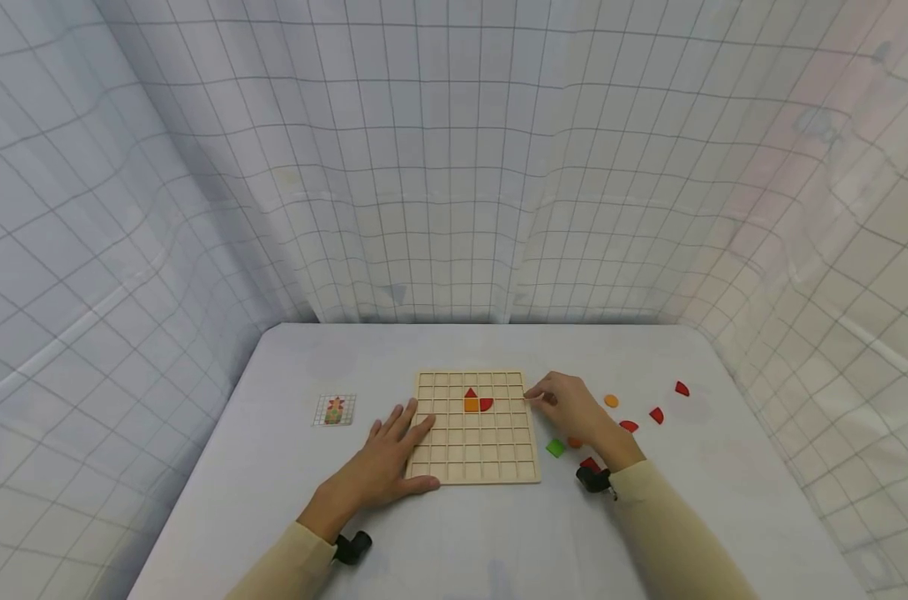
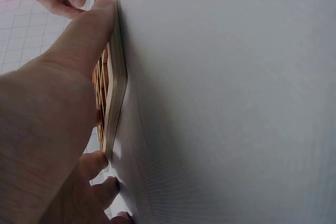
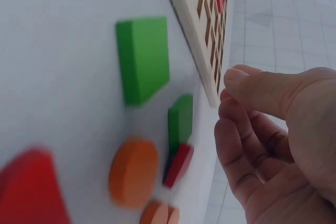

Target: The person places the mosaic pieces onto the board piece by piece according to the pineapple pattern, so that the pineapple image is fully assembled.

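Observation:
A square wooden grid board (image 1: 472, 450) lies on the table. In its upper cells are a red triangle (image 1: 471, 392), an orange square (image 1: 471, 405) and a red quarter circle (image 1: 486, 404). My left hand (image 1: 382, 462) rests at the board's left side, fingers spread, its thumb along the near edge; the left wrist view has the thumb (image 2: 86, 30) against the rim. Beside the board's right edge is my right hand (image 1: 572, 407), fingers bent. Its thumb (image 3: 262, 90) meets the index fingertip in the right wrist view; whether a small piece is between them is hidden.
Right of the board lie a green piece (image 1: 556, 448), an orange disc (image 1: 611, 401) and several red pieces, including quarter circles (image 1: 682, 388). A pattern card (image 1: 335, 410) with a coloured figure lies left of the board. Grid-patterned curtains (image 1: 454, 167) surround the table.

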A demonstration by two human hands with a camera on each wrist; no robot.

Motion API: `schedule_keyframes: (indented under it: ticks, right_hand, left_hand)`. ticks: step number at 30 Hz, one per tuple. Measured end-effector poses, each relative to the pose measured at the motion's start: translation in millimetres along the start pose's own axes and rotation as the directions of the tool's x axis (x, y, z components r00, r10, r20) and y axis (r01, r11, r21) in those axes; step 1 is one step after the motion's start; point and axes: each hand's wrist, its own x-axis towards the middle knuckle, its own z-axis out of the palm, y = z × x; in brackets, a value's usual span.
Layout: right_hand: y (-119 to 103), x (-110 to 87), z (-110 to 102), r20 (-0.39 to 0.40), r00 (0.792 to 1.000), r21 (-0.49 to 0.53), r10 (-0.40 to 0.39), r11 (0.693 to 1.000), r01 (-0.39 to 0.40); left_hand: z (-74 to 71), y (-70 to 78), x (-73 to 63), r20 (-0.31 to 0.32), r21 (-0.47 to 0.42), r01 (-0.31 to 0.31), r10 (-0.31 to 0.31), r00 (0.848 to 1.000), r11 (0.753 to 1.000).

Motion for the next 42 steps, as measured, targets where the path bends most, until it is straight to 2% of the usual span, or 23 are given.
schedule_keyframes:
  ticks: [6,17,28,42]
  right_hand:
    - [17,-16.4,-12,0.028,0.999,-0.01,0.042,0.999,-0.042]
    - [31,-38.4,-25,0.071,0.995,-0.008,0.068,0.998,-0.068]
    - [34,-41.8,-24,0.08,0.994,-0.01,0.075,0.997,-0.075]
    - [33,-41.8,-21,0.074,0.996,0.0,0.04,0.999,-0.04]
  left_hand:
    - [1.0,0.6,0.1,-0.005,0.004,-0.004,0.004,1.0,1.0]
    - [-2.4,2.1,-1.4,0.002,-0.003,0.005,-0.005,1.0,1.0]
    - [-2.8,2.4,-1.2,0.005,-0.005,-0.001,0.001,1.0,1.0]
    - [-1.9,0.5,-1.1,0.01,-0.003,0.005,-0.005,1.0,1.0]
